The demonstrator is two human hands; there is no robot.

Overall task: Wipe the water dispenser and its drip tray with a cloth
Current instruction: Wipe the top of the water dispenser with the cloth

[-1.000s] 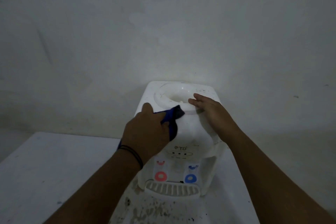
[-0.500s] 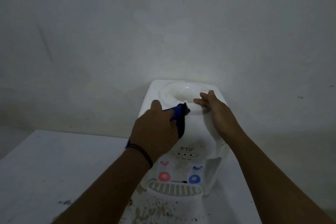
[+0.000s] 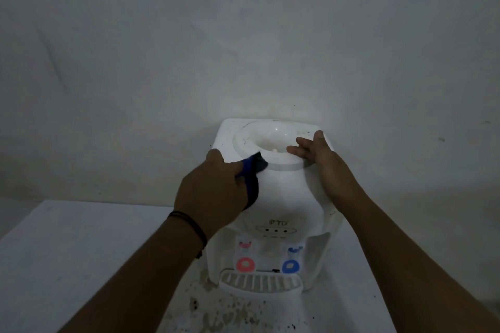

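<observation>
**Cloth at the dispenser's top rim**

The water dispenser (image 3: 273,194) stands on the bench (image 3: 81,251) against the wall. The right hand (image 3: 322,159) lies flat on its top right, likely steadying it. The left hand (image 3: 213,192) – grip clenched round the blue cloth (image 3: 253,173) – presses its front-left shoulder, nearer the rim than earlier. The drip tray (image 3: 259,282) at its foot looks untouched.

Single head-worn wide-angle view, looking forward and down from close above the dispenser (image 3: 273,197) at the table's (image 3: 81,251) far edge, facing the wall (image 3: 243,48); both forearms entering from the bottom corners.
</observation>
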